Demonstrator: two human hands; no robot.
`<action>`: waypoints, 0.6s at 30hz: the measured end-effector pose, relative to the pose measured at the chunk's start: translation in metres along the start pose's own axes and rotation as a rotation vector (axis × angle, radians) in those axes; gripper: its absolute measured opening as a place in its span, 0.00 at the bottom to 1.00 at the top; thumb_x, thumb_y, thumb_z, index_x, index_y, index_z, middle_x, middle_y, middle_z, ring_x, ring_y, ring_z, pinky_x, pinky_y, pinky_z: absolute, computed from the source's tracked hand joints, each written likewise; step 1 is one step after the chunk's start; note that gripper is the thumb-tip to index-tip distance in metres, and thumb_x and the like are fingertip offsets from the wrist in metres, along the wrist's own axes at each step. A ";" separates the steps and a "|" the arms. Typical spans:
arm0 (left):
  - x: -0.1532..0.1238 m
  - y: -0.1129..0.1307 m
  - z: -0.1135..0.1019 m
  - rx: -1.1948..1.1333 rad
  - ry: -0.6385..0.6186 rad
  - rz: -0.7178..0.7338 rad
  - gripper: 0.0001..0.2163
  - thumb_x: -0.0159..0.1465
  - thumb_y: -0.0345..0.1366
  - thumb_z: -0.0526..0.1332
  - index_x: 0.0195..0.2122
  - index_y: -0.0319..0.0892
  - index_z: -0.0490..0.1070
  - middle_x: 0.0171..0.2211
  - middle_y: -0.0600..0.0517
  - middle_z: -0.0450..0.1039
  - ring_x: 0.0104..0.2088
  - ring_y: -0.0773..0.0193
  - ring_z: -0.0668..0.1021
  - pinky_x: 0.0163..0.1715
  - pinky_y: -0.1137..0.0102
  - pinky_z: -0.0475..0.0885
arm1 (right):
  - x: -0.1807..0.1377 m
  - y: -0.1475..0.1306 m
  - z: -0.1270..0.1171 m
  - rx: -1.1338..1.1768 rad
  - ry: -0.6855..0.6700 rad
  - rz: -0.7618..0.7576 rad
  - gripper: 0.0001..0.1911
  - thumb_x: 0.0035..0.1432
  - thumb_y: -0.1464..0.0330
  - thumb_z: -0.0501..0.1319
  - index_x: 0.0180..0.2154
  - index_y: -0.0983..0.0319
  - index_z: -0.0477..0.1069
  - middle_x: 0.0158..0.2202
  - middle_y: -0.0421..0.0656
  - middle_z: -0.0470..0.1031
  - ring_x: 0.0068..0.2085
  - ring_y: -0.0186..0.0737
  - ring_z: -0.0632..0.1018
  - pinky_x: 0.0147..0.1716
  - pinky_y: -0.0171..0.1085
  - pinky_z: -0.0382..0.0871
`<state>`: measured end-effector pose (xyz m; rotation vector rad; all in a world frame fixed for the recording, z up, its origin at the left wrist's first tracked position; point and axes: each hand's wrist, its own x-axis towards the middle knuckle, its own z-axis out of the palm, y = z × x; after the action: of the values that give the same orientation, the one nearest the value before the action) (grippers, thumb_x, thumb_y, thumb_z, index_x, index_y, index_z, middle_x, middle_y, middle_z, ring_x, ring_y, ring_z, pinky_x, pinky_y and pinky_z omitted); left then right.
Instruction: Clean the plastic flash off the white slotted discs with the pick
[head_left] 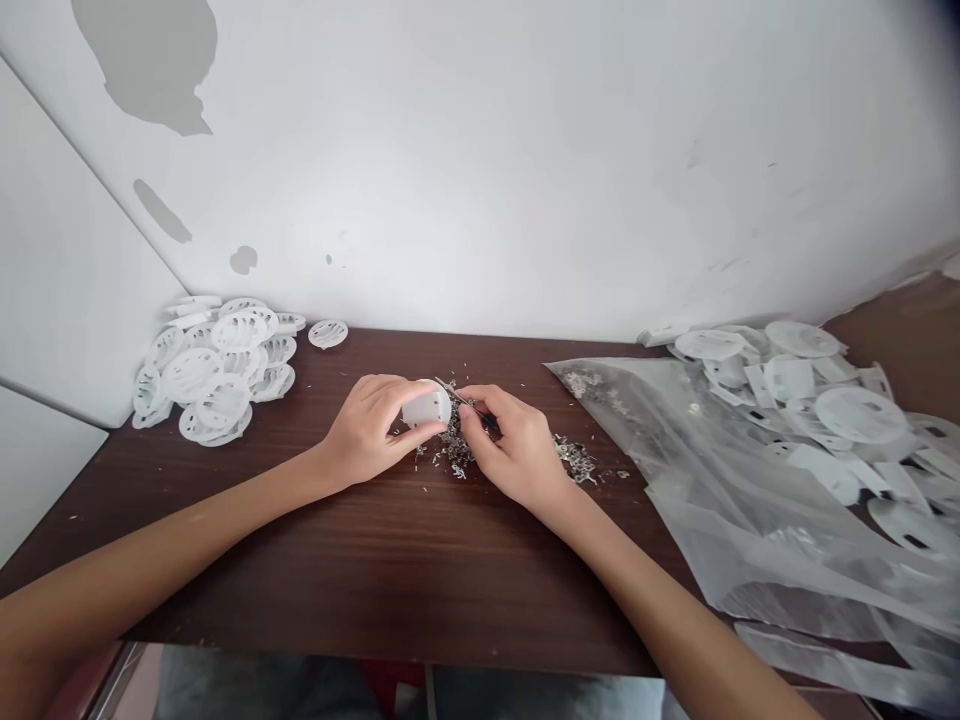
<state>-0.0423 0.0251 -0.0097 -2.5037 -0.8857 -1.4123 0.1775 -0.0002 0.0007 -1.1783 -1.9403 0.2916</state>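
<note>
My left hand pinches a round white plastic disc by its edges, thumb below and fingers on top, tilted above the table. Small slots show on its face. In my right hand is a thin tool with a metal shaft and dark handle, which looks like a screwdriver. Its tip lies close to the disc's upper edge; whether they touch I cannot tell. Beneath and between both hands is a heap of small metal pieces, partly hidden by my fingers.
Many slotted white discs are piled at the back left, with a single disc beside them. At right, a clear plastic bag lies by more white discs. More metal parts lie right of my hand. A wall stands behind the brown table.
</note>
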 end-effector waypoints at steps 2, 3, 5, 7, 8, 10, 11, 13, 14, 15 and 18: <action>0.001 0.000 0.000 -0.002 0.002 0.028 0.20 0.64 0.38 0.72 0.56 0.45 0.73 0.44 0.46 0.84 0.42 0.57 0.84 0.44 0.62 0.77 | 0.000 -0.001 0.000 0.005 0.000 -0.014 0.11 0.69 0.66 0.57 0.46 0.60 0.76 0.36 0.44 0.83 0.32 0.40 0.81 0.29 0.36 0.70; 0.001 0.000 0.000 -0.010 0.003 0.034 0.19 0.64 0.38 0.72 0.55 0.45 0.73 0.45 0.46 0.85 0.42 0.57 0.84 0.45 0.62 0.77 | 0.000 -0.001 0.000 0.007 0.000 -0.019 0.11 0.69 0.66 0.57 0.46 0.60 0.76 0.36 0.44 0.83 0.32 0.40 0.81 0.28 0.36 0.69; 0.002 0.000 -0.001 -0.053 0.002 0.005 0.17 0.64 0.37 0.72 0.53 0.46 0.76 0.45 0.47 0.85 0.43 0.58 0.84 0.47 0.62 0.76 | -0.001 -0.001 0.000 0.014 -0.001 -0.012 0.11 0.70 0.66 0.57 0.47 0.60 0.76 0.35 0.44 0.82 0.31 0.39 0.80 0.28 0.35 0.69; 0.004 0.001 -0.002 -0.162 -0.011 -0.103 0.13 0.65 0.37 0.71 0.50 0.46 0.79 0.45 0.47 0.84 0.45 0.58 0.84 0.48 0.61 0.77 | -0.001 0.000 0.000 0.030 0.004 0.017 0.11 0.70 0.66 0.56 0.48 0.60 0.75 0.34 0.43 0.82 0.29 0.38 0.79 0.28 0.35 0.68; 0.006 0.000 -0.003 -0.246 -0.023 -0.189 0.12 0.65 0.38 0.70 0.49 0.46 0.80 0.46 0.46 0.84 0.45 0.58 0.83 0.48 0.62 0.77 | -0.001 0.001 0.000 0.041 0.007 0.034 0.12 0.70 0.66 0.56 0.49 0.61 0.74 0.33 0.42 0.81 0.27 0.37 0.77 0.27 0.35 0.68; 0.009 -0.002 -0.005 -0.463 -0.061 -0.414 0.11 0.66 0.40 0.69 0.49 0.46 0.81 0.45 0.46 0.83 0.43 0.59 0.83 0.44 0.64 0.78 | -0.001 0.001 0.000 0.060 0.015 0.061 0.13 0.70 0.65 0.57 0.51 0.61 0.74 0.32 0.41 0.80 0.25 0.36 0.75 0.27 0.35 0.68; 0.011 -0.005 -0.006 -0.588 -0.091 -0.546 0.12 0.67 0.43 0.68 0.49 0.45 0.82 0.44 0.46 0.83 0.40 0.60 0.82 0.41 0.65 0.78 | -0.001 0.000 -0.001 0.067 0.020 0.063 0.13 0.70 0.65 0.57 0.52 0.60 0.73 0.32 0.40 0.80 0.25 0.36 0.75 0.27 0.35 0.68; 0.015 -0.012 -0.006 -0.847 -0.152 -0.817 0.16 0.65 0.49 0.69 0.46 0.43 0.83 0.39 0.47 0.82 0.35 0.62 0.80 0.34 0.68 0.77 | -0.002 -0.002 -0.001 0.072 0.035 0.045 0.12 0.71 0.65 0.57 0.51 0.60 0.74 0.32 0.41 0.80 0.26 0.36 0.76 0.28 0.35 0.69; 0.018 -0.016 -0.006 -0.966 -0.169 -0.938 0.18 0.63 0.51 0.70 0.44 0.42 0.83 0.37 0.48 0.81 0.32 0.63 0.79 0.31 0.69 0.76 | -0.002 -0.004 -0.001 0.075 0.043 0.029 0.12 0.71 0.66 0.56 0.51 0.60 0.74 0.33 0.41 0.81 0.27 0.36 0.77 0.29 0.35 0.69; 0.020 -0.020 -0.005 -1.068 -0.177 -1.044 0.19 0.60 0.53 0.71 0.42 0.41 0.82 0.34 0.49 0.80 0.30 0.64 0.79 0.29 0.70 0.76 | -0.003 -0.006 -0.001 0.078 0.049 0.013 0.12 0.71 0.66 0.56 0.51 0.60 0.74 0.33 0.42 0.81 0.27 0.37 0.78 0.29 0.35 0.69; 0.026 -0.030 -0.005 -1.244 -0.179 -1.227 0.20 0.54 0.53 0.75 0.36 0.41 0.79 0.29 0.53 0.75 0.26 0.67 0.75 0.20 0.75 0.70 | -0.004 -0.010 -0.001 0.093 0.055 -0.029 0.11 0.71 0.68 0.56 0.51 0.60 0.74 0.34 0.42 0.82 0.29 0.37 0.80 0.30 0.35 0.71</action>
<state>-0.0529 0.0585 0.0095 -2.8441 -2.4518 -2.7437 0.1727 -0.0088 0.0045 -1.0857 -1.8743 0.3276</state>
